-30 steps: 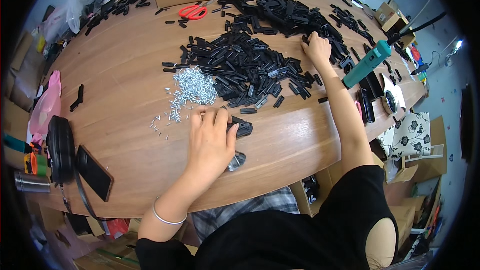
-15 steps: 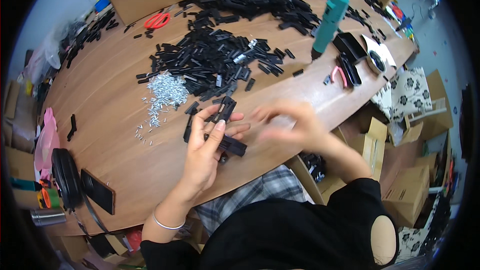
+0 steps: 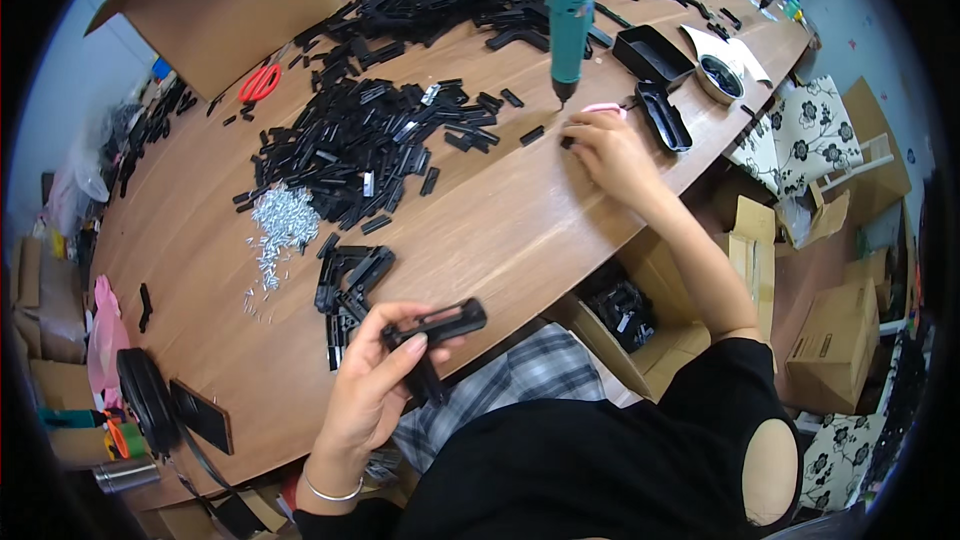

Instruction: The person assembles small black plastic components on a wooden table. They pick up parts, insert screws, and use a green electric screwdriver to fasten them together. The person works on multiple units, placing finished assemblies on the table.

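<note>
My left hand point(image 3: 375, 370) is closed around a black pistol-shaped plastic part point(image 3: 450, 325), held tilted above the table's near edge. My right hand point(image 3: 610, 155) reaches far out over the table, its fingers pinched at a small dark piece point(image 3: 568, 142); the fingers hide most of that piece. Just beyond these fingers lie pink-handled pliers point(image 3: 604, 108), partly covered by the hand. A teal electric screwdriver point(image 3: 570, 15) hangs upright with its tip beside my right hand. More black pistol-shaped parts point(image 3: 350, 275) lie on the table beyond my left hand.
A heap of small black pieces point(image 3: 350, 140) and a pile of silvery screws or pins point(image 3: 285, 218) cover the middle. Red scissors point(image 3: 260, 83) lie near a cardboard box point(image 3: 230, 10). Black trays point(image 3: 650, 55) and a round tin point(image 3: 720, 80) stand at right. An open carton point(image 3: 650, 340) sits below the edge.
My right hand has moved away from the left, out to the pliers, and pinches a small dark piece. My left hand has lowered and turned the part. The view has shifted.
</note>
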The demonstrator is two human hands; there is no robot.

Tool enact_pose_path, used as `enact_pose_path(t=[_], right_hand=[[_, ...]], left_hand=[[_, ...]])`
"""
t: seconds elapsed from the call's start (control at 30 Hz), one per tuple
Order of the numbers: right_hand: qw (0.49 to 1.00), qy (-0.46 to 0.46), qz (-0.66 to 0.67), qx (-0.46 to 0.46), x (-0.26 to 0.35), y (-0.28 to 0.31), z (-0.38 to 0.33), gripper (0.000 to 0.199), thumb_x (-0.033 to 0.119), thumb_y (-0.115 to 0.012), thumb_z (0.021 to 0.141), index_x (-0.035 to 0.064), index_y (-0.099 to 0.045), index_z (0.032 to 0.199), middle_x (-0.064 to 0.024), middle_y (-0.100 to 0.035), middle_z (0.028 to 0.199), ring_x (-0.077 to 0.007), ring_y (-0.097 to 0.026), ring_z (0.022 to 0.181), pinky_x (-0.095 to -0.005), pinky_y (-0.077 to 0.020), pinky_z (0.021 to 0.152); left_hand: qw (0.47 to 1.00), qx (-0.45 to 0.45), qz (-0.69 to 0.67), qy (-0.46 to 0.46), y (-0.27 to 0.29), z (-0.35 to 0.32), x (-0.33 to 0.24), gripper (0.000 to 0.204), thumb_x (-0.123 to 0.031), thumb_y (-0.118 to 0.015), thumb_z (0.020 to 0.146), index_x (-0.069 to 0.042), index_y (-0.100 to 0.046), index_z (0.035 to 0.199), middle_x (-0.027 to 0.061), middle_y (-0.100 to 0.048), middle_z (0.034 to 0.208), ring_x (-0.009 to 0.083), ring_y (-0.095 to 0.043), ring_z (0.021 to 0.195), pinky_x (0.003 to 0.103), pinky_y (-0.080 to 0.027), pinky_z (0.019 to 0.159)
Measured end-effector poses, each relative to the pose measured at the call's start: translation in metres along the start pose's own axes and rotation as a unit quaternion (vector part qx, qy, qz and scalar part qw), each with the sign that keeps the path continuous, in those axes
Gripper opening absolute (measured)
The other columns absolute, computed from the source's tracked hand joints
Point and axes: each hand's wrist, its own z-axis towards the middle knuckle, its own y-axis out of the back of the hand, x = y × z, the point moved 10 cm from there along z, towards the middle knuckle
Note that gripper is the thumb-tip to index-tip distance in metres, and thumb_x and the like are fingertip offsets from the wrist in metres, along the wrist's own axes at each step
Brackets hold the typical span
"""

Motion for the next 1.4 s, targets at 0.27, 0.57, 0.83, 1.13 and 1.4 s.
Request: enact_pose_path(t=[0.27, 0.57, 0.83, 1.13, 1.4], right_hand=[[0.989, 0.112, 0.056, 0.079, 0.069, -0.036, 0.035, 0.046, -0.005, -0.049, 0.073, 0.0105, -0.056, 0.116, -0.0091, -0.048, 0.127, -0.0317, -0.042, 0.118, -0.0377, -0.0382, 0.096], [0.969, 0.153, 0.042, 0.191, 0.066, -0.071, 0.078, 0.030, 0.008, -0.057, 0.077, 0.0191, -0.066, 0.104, -0.0081, -0.050, 0.127, -0.0315, -0.042, 0.118, -0.0394, -0.0377, 0.097], [0.965, 0.216, 0.033, 0.146, 0.123, -0.122, 0.088, 0.038, 0.010, -0.046, 0.089, 0.0254, -0.052, 0.122, -0.0056, -0.038, 0.137, -0.0328, -0.028, 0.129, -0.0555, -0.0235, 0.103], [0.956, 0.143, 0.192, 0.172, 0.105, -0.086, 0.096, 0.043, -0.006, -0.043, 0.080, 0.0142, -0.058, 0.115, -0.0131, -0.051, 0.125, -0.0329, -0.044, 0.119, -0.0370, -0.0380, 0.098], [0.979, 0.137, 0.044, 0.148, 0.107, -0.139, 0.121, 0.040, 0.015, -0.043, 0.092, 0.0246, -0.043, 0.131, -0.0109, -0.036, 0.139, -0.0298, -0.030, 0.130, -0.0485, -0.0203, 0.105]], left_hand=[[0.997, -0.010, -0.070, 0.001, 0.023, -0.014, 0.028, 0.030, -0.005, -0.051, 0.085, 0.001, -0.040, 0.112, 0.0206, -0.058, 0.100, 0.0319, -0.063, 0.089, 0.034, -0.054, 0.066], [0.989, -0.064, -0.094, -0.092, 0.070, -0.053, 0.023, 0.029, -0.009, -0.053, 0.085, 0.000, -0.038, 0.108, 0.0189, -0.058, 0.088, 0.0302, -0.064, 0.077, 0.030, -0.054, 0.056], [0.958, -0.069, -0.168, -0.223, 0.126, -0.069, -0.003, 0.030, -0.011, -0.052, 0.087, -0.007, -0.039, 0.114, 0.0171, -0.056, 0.098, 0.0312, -0.059, 0.089, 0.029, -0.051, 0.061], [0.916, 0.068, -0.312, -0.243, 0.163, -0.084, -0.003, 0.040, -0.009, -0.051, 0.087, -0.012, -0.038, 0.125, 0.0083, -0.052, 0.102, 0.0234, -0.050, 0.093, 0.030, -0.051, 0.065], [0.915, 0.032, -0.325, -0.237, 0.170, -0.082, -0.001, 0.037, -0.009, -0.053, 0.085, -0.011, -0.037, 0.119, 0.0086, -0.054, 0.096, 0.0226, -0.052, 0.087, 0.029, -0.049, 0.063]])
